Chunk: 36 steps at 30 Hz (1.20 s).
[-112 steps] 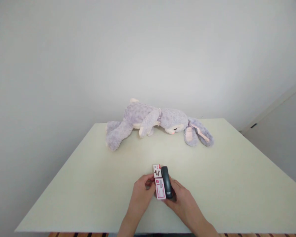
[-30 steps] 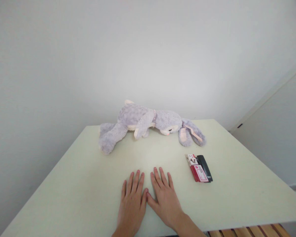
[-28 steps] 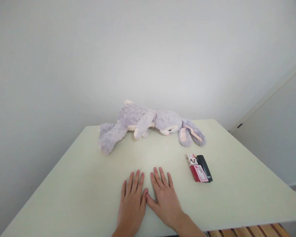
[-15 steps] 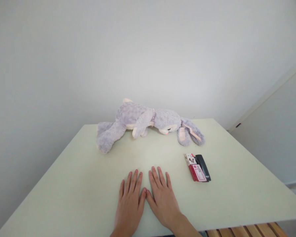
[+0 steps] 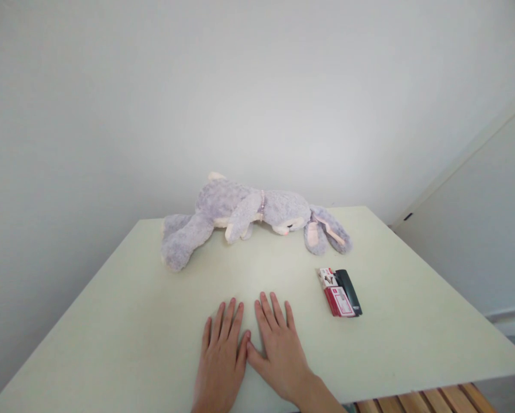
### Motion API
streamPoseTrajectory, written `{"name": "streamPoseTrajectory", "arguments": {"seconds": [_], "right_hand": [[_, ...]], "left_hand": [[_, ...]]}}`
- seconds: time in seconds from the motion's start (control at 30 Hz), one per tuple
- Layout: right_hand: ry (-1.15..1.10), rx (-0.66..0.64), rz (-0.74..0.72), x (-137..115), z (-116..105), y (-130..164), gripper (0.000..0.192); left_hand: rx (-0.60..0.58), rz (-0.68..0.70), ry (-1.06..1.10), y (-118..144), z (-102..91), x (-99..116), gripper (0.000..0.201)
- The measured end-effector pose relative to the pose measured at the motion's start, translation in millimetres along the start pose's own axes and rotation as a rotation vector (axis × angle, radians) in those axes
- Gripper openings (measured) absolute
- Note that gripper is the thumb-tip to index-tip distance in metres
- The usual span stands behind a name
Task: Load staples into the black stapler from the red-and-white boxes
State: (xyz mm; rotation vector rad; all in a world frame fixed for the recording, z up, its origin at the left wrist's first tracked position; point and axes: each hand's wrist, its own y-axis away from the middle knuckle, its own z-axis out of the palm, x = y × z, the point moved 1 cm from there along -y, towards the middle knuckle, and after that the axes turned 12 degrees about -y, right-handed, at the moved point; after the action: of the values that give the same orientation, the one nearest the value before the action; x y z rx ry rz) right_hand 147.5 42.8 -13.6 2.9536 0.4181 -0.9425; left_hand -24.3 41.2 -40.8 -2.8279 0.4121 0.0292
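My left hand [image 5: 222,357] lies flat, palm down, on the pale table [image 5: 137,321], fingers stretched forward. Beside it, my right hand [image 5: 280,350] rests the same way, and the two thumbs touch or nearly touch. Neither hand holds anything. To the right of my right hand sit a black stapler [image 5: 349,291] and, against its left side, a small red-and-white box [image 5: 340,302] with another little white box [image 5: 327,276] showing a picture behind it. Farther back, a grey plush rabbit [image 5: 227,201] lies on its side, ears to the right.
A plain white wall [image 5: 249,92] rises behind the table's back edge. On the right is a pale panel [image 5: 472,218] with a small dark fitting. Wooden slats [image 5: 425,401] show below the table's front edge at the lower right.
The whole scene has shifted slightly left in view, as the camera turned a little. Both hands stay flat in the same place on the table; the rabbit and boxes have not moved.
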Motion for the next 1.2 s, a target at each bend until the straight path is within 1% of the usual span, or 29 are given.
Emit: {"name": "streamPoseTrajectory", "arguments": {"seconds": [0.1,0.27,0.43,0.53,0.6,0.67,0.7,0.77,0.8,0.83,0.87,0.9,0.93,0.97,1.0,1.03,1.07,1.13,1.2], "right_hand": [[-0.008,-0.003,0.006,1,1,0,0.069],[-0.018,-0.002,0.009,2,2,-1,0.069],[-0.05,0.008,0.01,4,3,-1,0.068],[-0.125,0.019,-0.01,8,3,0,0.065],[-0.225,0.022,-0.038,10,-3,0,0.06],[-0.367,0.047,-0.06,12,-16,2,0.05],[-0.432,0.084,-0.066,16,-27,3,0.046],[-0.5,0.208,-0.07,30,-56,6,0.038],[-0.488,0.296,-0.069,41,-73,8,0.036],[-0.452,0.374,-0.063,56,-91,11,0.034],[-0.415,0.461,-0.018,74,-109,14,0.034],[-0.383,0.557,0.054,95,-125,18,0.034],[-0.36,0.626,0.152,117,-139,21,0.038],[-0.355,0.664,0.26,139,-150,24,0.044],[-0.382,0.658,0.359,159,-158,26,0.049],[-0.436,0.612,0.427,176,-161,26,0.053],[-0.466,0.574,0.445,188,-162,26,0.055],[-0.515,0.502,0.438,199,-155,24,0.056],[-0.541,0.449,0.402,194,-143,20,0.054]], "left_hand": [[-0.016,0.001,-0.012,1,-0.2,0,0.065],[-0.005,-0.001,-0.012,0,-1.2,1,0.064],[0.002,-0.005,0.029,0,-3.2,-1,0.062],[0.016,-0.067,0.118,-1,-7.0,-1,0.052],[0.012,-0.115,0.226,-2,-11.0,6,0.042],[-0.015,-0.118,0.371,-6,-15.9,20,0.036],[-0.033,-0.109,0.45,-9,-18.6,31,0.034],[-0.088,-0.091,0.605,-20,-23.9,56,0.032],[-0.129,-0.084,0.679,-28,-26.3,71,0.033],[-0.182,-0.078,0.748,-37,-28.3,86,0.035],[-0.241,-0.071,0.808,-49,-29.8,101,0.038],[-0.296,-0.065,0.855,-62,-30.8,116,0.042],[-0.34,-0.064,0.882,-76,-31.3,130,0.046],[-0.349,-0.059,0.888,-91,-31.7,143,0.047],[-0.352,-0.053,0.89,-106,-31.6,155,0.049],[-0.356,-0.047,0.887,-120,-31.2,166,0.05],[-0.362,-0.042,0.882,-132,-30.5,175,0.051],[-0.374,-0.04,0.868,-150,-28.6,185,0.052],[-0.377,-0.048,0.852,-157,-26.4,185,0.052]]}}
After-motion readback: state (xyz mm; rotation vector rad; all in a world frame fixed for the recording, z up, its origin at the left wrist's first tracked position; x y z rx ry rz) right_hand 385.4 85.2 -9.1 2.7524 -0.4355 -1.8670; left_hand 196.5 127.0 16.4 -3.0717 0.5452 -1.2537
